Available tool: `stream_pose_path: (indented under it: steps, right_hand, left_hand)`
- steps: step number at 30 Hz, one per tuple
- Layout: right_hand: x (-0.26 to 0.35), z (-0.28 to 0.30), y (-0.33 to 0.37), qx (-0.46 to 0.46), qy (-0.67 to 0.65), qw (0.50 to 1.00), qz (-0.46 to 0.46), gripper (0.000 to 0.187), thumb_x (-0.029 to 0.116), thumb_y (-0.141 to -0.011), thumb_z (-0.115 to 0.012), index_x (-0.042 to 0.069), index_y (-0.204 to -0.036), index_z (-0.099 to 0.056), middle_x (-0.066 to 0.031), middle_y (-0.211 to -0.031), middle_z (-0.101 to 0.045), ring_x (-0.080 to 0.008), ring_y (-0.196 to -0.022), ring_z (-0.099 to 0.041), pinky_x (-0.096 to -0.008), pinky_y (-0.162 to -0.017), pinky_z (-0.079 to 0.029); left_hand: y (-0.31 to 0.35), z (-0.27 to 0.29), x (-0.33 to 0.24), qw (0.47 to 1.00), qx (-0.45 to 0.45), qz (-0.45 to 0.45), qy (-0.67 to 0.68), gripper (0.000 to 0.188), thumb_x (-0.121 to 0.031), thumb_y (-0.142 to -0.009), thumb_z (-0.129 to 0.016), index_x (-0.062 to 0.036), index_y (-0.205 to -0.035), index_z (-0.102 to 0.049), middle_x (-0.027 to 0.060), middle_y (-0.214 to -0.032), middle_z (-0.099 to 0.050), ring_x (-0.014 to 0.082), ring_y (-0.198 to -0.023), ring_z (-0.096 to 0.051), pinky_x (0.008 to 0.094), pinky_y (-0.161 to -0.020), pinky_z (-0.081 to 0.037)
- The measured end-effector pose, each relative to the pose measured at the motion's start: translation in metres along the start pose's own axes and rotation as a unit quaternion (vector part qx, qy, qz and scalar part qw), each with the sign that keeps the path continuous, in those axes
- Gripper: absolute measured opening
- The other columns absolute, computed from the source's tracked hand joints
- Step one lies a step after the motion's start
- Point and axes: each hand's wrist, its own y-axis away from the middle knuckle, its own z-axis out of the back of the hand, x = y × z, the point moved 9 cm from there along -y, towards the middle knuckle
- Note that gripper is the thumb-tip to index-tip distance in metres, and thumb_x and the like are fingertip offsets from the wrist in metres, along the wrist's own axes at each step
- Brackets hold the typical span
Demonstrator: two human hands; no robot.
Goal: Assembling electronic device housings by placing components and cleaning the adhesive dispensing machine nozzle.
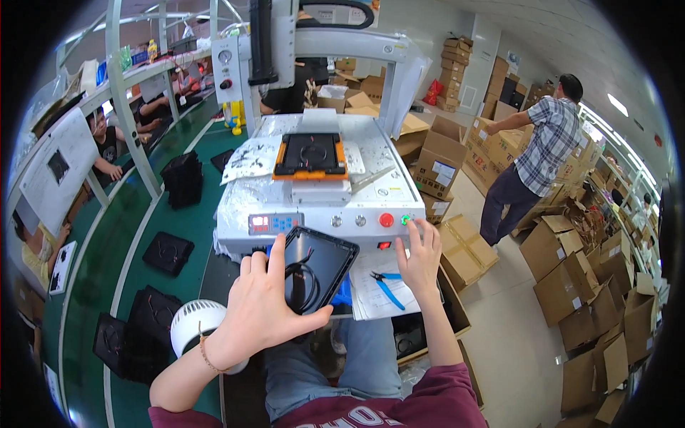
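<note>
My left hand (pixel 260 307) grips a black rectangular panel with a raised rim (pixel 335 260) at its lower left side, thumb and forefinger wide apart. A thin black cable (pixel 303 285) lies coiled over the panel's glossy face. My right hand (pixel 419 258) is at the front of a white gantry machine (pixel 239 207), fingers stretched out, fingertips at a green-lit button (pixel 406 220); whether they press it I cannot tell. On the machine's bed an orange fixture (pixel 309 175) carries another black panel (pixel 289 152) with a coiled cable.
Blue-handled nippers (pixel 387 291) lie on papers (pixel 364 299) near my right wrist. A red button (pixel 386 220) sits beside the green one. Left, several black panels (pixel 168 253) lie on the green conveyor (pixel 143 221), by a white round device (pixel 196 324). Cartons (pixel 467 250) and a walking person (pixel 539 157) are right.
</note>
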Motion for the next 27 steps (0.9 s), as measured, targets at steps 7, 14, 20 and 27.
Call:
stream_pose_path:
  steps: [7,14,20,27]
  right_hand:
    - [0.082,-0.011,0.082,0.269,-0.771,0.498,-0.291,0.036,0.025,-0.097,-0.045,0.001,-0.125,-0.046,-0.0096,-0.110,-0.061,-0.0183,-0.095,-0.062,-0.0319,-0.081,-0.051]
    - [0.083,-0.019,0.122,0.224,-0.733,0.522,-0.375,0.032,0.022,-0.099,-0.042,0.005,-0.126,-0.044,-0.0013,-0.101,-0.060,-0.0049,-0.079,-0.058,-0.0189,-0.065,-0.048]
    - [0.056,0.003,0.134,0.220,-0.747,0.456,-0.431,0.036,0.020,-0.099,-0.041,0.002,-0.131,-0.041,-0.0016,-0.102,-0.061,-0.0045,-0.080,-0.058,-0.0199,-0.066,-0.048]
    - [0.046,0.034,0.131,0.333,-0.553,0.700,-0.305,0.025,0.016,-0.097,-0.044,-0.003,-0.110,-0.055,-0.0032,-0.089,-0.059,-0.0064,-0.068,-0.057,-0.0202,-0.059,-0.046]
  left_hand:
    - [0.015,-0.036,-0.013,0.994,-0.063,0.078,0.034,0.106,-0.052,-0.060,-0.074,0.0132,-0.132,-0.030,0.0258,-0.100,-0.048,0.0366,-0.093,-0.049,0.0409,-0.076,-0.047]
    - [0.034,-0.079,-0.025,0.994,-0.059,0.061,0.066,0.112,-0.060,-0.059,-0.075,0.0129,-0.132,-0.031,0.0262,-0.107,-0.047,0.0377,-0.097,-0.048,0.0425,-0.082,-0.045]
    - [0.063,-0.162,0.013,0.572,0.002,0.199,0.796,0.061,-0.044,-0.095,-0.039,-0.0026,-0.139,-0.031,0.0117,-0.125,-0.049,0.0231,-0.111,-0.052,0.0369,-0.098,-0.040]
    - [0.101,-0.213,-0.053,0.079,0.118,0.208,0.968,0.085,-0.068,-0.084,-0.034,-0.0078,-0.143,-0.028,0.0177,-0.141,-0.037,0.0334,-0.127,-0.041,0.0497,-0.105,-0.032]
